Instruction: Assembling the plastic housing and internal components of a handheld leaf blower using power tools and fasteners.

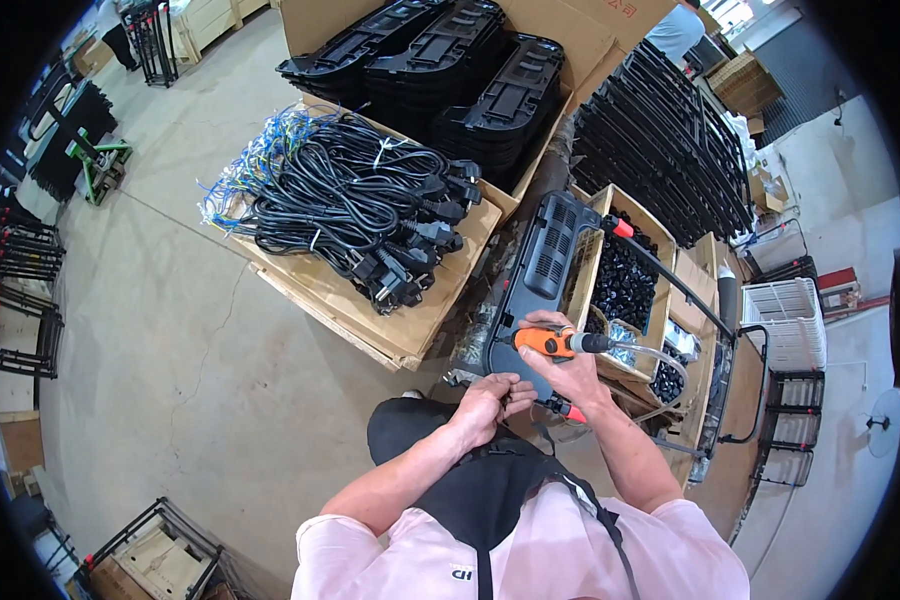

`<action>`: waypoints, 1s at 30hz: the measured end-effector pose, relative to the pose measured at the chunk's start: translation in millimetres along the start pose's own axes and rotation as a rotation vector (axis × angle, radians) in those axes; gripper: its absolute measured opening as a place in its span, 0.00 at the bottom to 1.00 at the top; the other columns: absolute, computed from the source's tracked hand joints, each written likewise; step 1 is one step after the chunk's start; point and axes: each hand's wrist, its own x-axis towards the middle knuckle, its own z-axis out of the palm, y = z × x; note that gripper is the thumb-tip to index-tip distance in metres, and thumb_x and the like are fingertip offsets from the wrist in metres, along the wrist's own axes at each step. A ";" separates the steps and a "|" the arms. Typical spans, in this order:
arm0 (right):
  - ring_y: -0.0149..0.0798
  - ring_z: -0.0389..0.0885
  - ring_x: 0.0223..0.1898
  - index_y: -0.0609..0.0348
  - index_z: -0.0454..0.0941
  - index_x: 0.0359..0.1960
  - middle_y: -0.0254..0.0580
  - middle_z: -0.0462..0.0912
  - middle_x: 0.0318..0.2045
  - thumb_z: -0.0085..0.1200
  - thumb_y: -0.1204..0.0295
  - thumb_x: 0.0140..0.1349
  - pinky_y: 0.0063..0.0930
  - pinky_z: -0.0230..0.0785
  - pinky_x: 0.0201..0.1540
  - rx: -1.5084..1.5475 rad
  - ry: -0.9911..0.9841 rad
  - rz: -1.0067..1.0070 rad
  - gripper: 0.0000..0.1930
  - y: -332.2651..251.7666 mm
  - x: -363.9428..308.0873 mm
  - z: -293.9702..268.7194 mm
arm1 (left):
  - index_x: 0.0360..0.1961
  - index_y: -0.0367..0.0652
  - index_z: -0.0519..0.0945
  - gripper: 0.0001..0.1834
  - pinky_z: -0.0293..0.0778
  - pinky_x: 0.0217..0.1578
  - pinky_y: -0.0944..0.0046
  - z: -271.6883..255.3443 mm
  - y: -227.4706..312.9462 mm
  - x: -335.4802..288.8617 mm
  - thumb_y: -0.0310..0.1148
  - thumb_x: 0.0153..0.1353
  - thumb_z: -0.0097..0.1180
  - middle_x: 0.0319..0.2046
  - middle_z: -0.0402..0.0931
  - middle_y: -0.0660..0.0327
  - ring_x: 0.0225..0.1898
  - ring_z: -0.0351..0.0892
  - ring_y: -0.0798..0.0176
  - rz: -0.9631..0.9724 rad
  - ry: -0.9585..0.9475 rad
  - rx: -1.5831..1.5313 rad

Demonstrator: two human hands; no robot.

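Gripping orange screwdriver [548, 343], right hand [570, 372]; left hand [487, 400] pinched at black panel [540, 270] edge.

Colours at the bench
Orange-handled screwdriver [550, 343]; black plastic panel [540, 270]; black power cords [355, 205] at ten o'clock, blue-yellow wire ends; tan cardboard [410, 320]; pink shirt [530, 560].
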 end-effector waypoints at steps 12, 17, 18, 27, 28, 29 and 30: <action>0.36 0.87 0.50 0.60 0.82 0.55 0.41 0.87 0.50 0.69 0.70 0.63 0.31 0.79 0.56 -0.102 -0.038 -0.096 0.20 1.2 5.9 1.5 | 0.55 0.42 0.74 0.11 0.67 0.24 0.70 -26.8 -2.4 -2.7 0.37 0.84 0.44 0.33 0.76 0.64 0.25 0.73 0.69 0.034 -0.081 0.271; 0.36 0.87 0.51 0.60 0.81 0.57 0.42 0.87 0.50 0.69 0.71 0.63 0.32 0.79 0.57 -0.104 -0.077 -0.100 0.21 2.7 7.1 1.0 | 0.54 0.41 0.73 0.11 0.72 0.29 0.69 -26.2 -4.0 -5.5 0.37 0.84 0.44 0.35 0.78 0.62 0.30 0.77 0.68 0.066 0.008 0.285; 0.36 0.87 0.52 0.60 0.80 0.58 0.42 0.87 0.51 0.70 0.71 0.62 0.31 0.79 0.58 -0.142 -0.095 -0.091 0.22 3.0 7.9 0.9 | 0.54 0.40 0.74 0.11 0.77 0.32 0.68 -22.8 -5.7 -5.7 0.36 0.84 0.44 0.37 0.80 0.60 0.33 0.80 0.67 0.066 0.035 0.207; 0.40 0.83 0.61 0.63 0.73 0.63 0.50 0.85 0.57 0.68 0.82 0.61 0.38 0.75 0.67 0.290 0.065 -0.029 0.28 -20.3 -13.4 -28.3 | 0.47 0.41 0.79 0.11 0.84 0.31 0.67 -21.6 -2.6 2.4 0.37 0.81 0.52 0.36 0.85 0.60 0.29 0.84 0.67 0.111 0.018 0.089; 0.41 0.83 0.61 0.63 0.72 0.64 0.52 0.85 0.57 0.67 0.82 0.61 0.39 0.75 0.67 0.347 0.084 -0.034 0.28 -24.0 -17.3 -35.7 | 0.46 0.42 0.79 0.11 0.83 0.29 0.68 -21.2 -1.2 6.4 0.39 0.80 0.54 0.34 0.85 0.61 0.28 0.84 0.67 0.136 0.016 0.057; 0.42 0.83 0.61 0.63 0.71 0.64 0.54 0.85 0.58 0.67 0.82 0.61 0.41 0.75 0.67 0.368 0.103 -0.014 0.29 -25.5 -22.1 -45.2 | 0.45 0.44 0.79 0.12 0.78 0.30 0.68 -15.4 -0.4 10.5 0.42 0.79 0.55 0.33 0.82 0.64 0.30 0.81 0.68 0.133 0.055 0.061; 0.42 0.83 0.61 0.63 0.71 0.64 0.54 0.85 0.58 0.67 0.82 0.61 0.41 0.75 0.67 0.373 0.114 -0.014 0.29 -22.1 -25.8 -54.3 | 0.45 0.44 0.79 0.12 0.78 0.30 0.68 -9.0 1.1 15.2 0.42 0.79 0.55 0.33 0.82 0.64 0.30 0.81 0.68 0.127 0.054 0.071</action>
